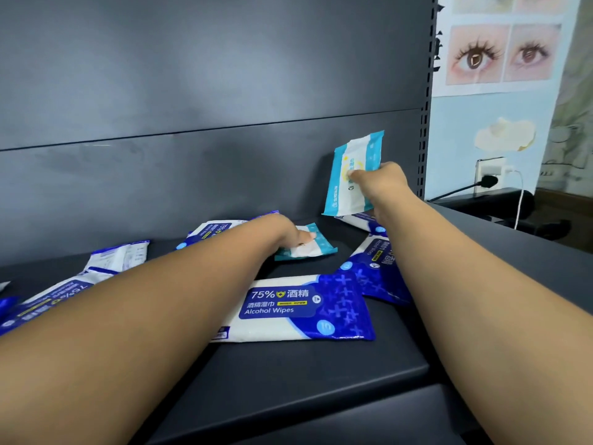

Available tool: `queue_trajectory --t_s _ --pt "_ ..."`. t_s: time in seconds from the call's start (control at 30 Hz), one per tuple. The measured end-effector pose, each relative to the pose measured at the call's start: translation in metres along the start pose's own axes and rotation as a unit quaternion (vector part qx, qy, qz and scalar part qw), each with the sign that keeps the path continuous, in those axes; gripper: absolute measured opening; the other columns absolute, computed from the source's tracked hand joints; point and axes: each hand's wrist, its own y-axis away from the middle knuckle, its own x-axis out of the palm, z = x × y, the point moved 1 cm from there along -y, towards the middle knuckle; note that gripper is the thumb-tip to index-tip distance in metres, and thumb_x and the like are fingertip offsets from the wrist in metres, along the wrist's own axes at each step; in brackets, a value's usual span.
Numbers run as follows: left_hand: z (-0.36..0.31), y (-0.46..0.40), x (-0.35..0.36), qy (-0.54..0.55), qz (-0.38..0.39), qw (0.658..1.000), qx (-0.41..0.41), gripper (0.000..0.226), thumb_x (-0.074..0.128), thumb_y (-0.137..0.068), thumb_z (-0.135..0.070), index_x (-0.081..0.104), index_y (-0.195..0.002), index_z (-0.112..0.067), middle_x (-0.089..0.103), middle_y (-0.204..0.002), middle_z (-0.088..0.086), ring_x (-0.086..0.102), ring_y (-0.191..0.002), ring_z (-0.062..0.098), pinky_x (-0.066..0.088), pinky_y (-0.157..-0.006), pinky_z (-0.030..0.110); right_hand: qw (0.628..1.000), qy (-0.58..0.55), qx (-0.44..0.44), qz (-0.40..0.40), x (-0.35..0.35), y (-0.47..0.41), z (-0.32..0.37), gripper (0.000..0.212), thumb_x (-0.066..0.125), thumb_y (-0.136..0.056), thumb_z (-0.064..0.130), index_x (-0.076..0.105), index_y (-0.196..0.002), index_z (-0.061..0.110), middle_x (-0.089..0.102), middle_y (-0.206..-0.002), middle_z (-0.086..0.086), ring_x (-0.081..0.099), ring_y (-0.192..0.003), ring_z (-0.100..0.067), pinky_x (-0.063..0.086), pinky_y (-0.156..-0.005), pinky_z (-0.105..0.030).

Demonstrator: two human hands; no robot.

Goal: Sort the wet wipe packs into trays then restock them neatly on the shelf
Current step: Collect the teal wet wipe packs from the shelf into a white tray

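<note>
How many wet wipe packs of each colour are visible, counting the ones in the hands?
Teal-and-white: 2, namely the lifted teal pack in the right hand and the flat teal pack under the left hand.
Dark blue-and-white: 6, for example the front blue pack.
Total: 8. The cut-off scraps at the left edge are not counted.

My left hand [282, 234] covers half the flat teal pack [308, 247]; my right arm [449, 268] hides part of a blue pack [375, 268]; the left edge crops another [8, 311].
</note>
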Motion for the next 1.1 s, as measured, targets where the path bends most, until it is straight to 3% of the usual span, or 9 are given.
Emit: queue_trajectory --t_s 0.1,0.2,0.27,0.5,0.7,0.87,1.1 --pt "0.003 0.003 -0.003 0.15 0.039 0.988 0.001 0.047 0.059 -0.088 -0.039 0.052 -0.117 -0.003 0.052 -0.123 0.01 0.049 -0.112 0.023 0.036 -0.093 0.03 1.0 -0.001 -0.014 -0.005 0.0 0.003 0.001 0.043 0.065 -0.085 0.022 0.047 -0.122 0.007 0.059 -0.121 -0.009 0.062 -0.101 -0.027 0.053 -0.086 -0.044" --pt "0.01 0.009 -0.013 0.316 0.088 0.945 -0.007 0.016 0.067 -0.084 -0.022 0.058 -0.087 -0.009 0.067 -0.075 0.004 0.063 -0.067 0.014 0.05 -0.064 0.027 0.998 -0.045 -0.036 0.008 0.0 0.012 0.005 0.031 0.065 -0.086 0.017 0.05 -0.111 0.006 0.061 -0.112 -0.005 0.063 -0.095 -0.022 0.054 -0.083 -0.036" --pt "0.021 0.016 -0.026 0.377 0.101 0.921 -0.005 0.012 0.069 -0.081 -0.016 0.058 -0.079 -0.01 0.066 -0.053 0.001 0.063 -0.044 0.01 0.051 -0.047 0.021 0.992 -0.108 -0.049 0.042 0.0 0.027 0.011 0.02 0.063 -0.087 0.012 0.052 -0.103 0.009 0.061 -0.102 -0.003 0.062 -0.087 -0.018 0.055 -0.073 -0.029" --pt "0.101 0.057 -0.067 0.502 0.009 0.86 0.095 0.015 0.067 -0.078 -0.005 0.062 -0.091 -0.01 0.07 -0.061 0.001 0.066 -0.05 0.011 0.054 -0.045 0.025 0.963 -0.142 -0.04 0.224 0.027 0.098 0.03 0.004 0.062 -0.087 0.013 0.061 -0.091 0.014 0.069 -0.087 0.0 0.067 -0.067 -0.008 0.057 -0.06 -0.023" --pt "0.181 0.123 -0.09 0.573 -0.087 0.807 0.115 0.011 0.065 -0.078 -0.001 0.063 -0.083 -0.011 0.07 -0.061 0.0 0.066 -0.051 0.011 0.055 -0.047 0.027 0.933 -0.2 -0.025 0.297 0.057 0.17 0.05 0.012 0.062 -0.085 0.006 0.063 -0.096 0.012 0.073 -0.081 0.0 0.07 -0.066 -0.012 0.058 -0.057 -0.029" --pt "0.25 0.195 -0.094 0.594 -0.131 0.788 0.093 0.01 0.063 -0.079 -0.001 0.062 -0.085 -0.009 0.07 -0.062 0.0 0.066 -0.051 0.011 0.053 -0.045 0.024 0.905 -0.229 -0.016 0.357 0.103 0.258 0.059 0.016 0.058 -0.086 0.0 0.063 -0.091 0.015 0.072 -0.079 0.003 0.07 -0.066 -0.011 0.059 -0.063 -0.031" --pt "0.386 0.283 -0.084 0.591 -0.131 0.791 0.084 0.012 0.057 -0.085 -0.004 0.063 -0.094 -0.01 0.073 -0.078 0.004 0.068 -0.061 0.013 0.057 -0.057 0.027 0.885 -0.193 -0.004 0.424 0.178 0.392 0.049 0.019 0.06 -0.083 -0.002 0.063 -0.096 0.011 0.072 -0.086 0.0 0.069 -0.072 -0.015 0.058 -0.071 -0.034"
